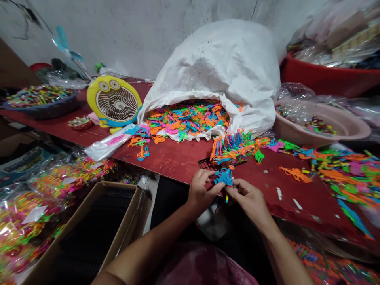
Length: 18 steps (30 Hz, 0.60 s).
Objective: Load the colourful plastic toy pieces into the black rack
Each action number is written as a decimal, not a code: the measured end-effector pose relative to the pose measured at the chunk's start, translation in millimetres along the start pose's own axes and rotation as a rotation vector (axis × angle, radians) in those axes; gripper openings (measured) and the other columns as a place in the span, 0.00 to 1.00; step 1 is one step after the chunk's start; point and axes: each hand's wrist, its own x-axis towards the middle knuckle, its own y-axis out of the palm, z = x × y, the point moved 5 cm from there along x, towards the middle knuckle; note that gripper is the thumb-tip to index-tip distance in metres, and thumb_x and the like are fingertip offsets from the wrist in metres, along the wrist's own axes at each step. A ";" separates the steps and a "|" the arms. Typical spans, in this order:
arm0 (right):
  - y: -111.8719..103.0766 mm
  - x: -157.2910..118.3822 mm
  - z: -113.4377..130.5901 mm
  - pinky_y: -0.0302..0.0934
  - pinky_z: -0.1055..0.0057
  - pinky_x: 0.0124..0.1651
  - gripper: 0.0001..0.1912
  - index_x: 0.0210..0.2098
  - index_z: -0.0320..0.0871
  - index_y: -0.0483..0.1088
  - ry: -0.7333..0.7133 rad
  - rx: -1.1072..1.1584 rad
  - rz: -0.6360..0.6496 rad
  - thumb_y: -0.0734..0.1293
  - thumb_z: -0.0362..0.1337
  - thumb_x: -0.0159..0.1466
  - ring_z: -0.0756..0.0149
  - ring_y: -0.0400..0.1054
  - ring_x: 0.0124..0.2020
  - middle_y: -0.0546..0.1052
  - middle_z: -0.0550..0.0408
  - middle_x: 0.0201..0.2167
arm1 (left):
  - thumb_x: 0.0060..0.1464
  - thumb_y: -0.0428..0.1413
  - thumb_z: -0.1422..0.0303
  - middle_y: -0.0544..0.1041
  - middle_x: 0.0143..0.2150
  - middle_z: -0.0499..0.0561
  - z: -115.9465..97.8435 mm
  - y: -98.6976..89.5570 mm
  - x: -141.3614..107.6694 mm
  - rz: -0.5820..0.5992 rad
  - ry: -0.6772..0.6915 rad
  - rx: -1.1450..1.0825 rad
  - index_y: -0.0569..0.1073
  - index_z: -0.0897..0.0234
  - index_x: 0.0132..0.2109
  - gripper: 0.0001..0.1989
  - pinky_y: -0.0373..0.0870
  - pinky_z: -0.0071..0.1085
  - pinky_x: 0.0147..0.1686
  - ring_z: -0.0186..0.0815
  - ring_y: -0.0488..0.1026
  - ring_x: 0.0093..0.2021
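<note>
Near the table's front edge, my left hand (pixel 203 189) pinches a small blue plastic toy piece (pixel 224 176) from its left side. On the right side of the same piece, the fingers of my right hand (pixel 246 194) are closed on it. A small yellow bit (pixel 227 198) shows just below, between the hands. Behind them lies a black grid tray (pixel 204 163), partly under a heap of orange, blue, green and pink toy pieces (pixel 234 146).
A white sack (pixel 219 59) spills coloured pieces at the back. A yellow fan (pixel 118 103) stands left of it, a pink basin (pixel 350 122) right. More pieces cover the table's right side. An open cardboard box (pixel 135 188) is at lower left.
</note>
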 end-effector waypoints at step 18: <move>22.8 -40.6 -6.7 0.52 0.74 0.26 0.19 0.35 0.40 0.72 0.130 0.045 0.106 0.70 0.52 0.57 0.73 0.57 0.23 0.69 0.58 0.22 | 0.41 0.68 0.54 0.66 0.23 0.43 -3.4 11.9 -8.0 0.219 -0.559 -0.775 0.70 0.69 0.29 0.23 0.56 0.24 0.25 0.23 0.59 0.22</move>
